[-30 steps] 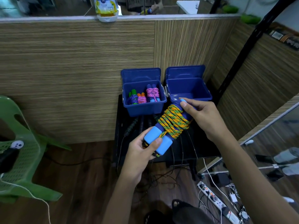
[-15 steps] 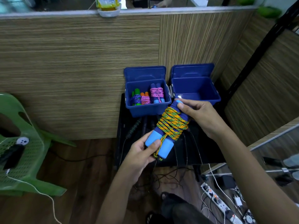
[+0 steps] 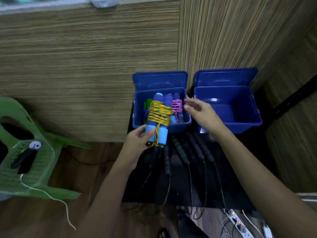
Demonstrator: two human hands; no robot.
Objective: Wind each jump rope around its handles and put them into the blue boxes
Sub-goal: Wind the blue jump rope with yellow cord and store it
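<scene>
Wood-panel wall behind, left hand (image 3: 137, 143) gripping wound rope (image 3: 159, 115), hiding box (image 3: 178, 127) contents, right hand (image 3: 204, 114) open.

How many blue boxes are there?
2. The left blue box sits behind the wound jump rope and already holds other wound ropes. The right blue box is beside it and looks empty. Both stand open against the wooden wall.
</scene>
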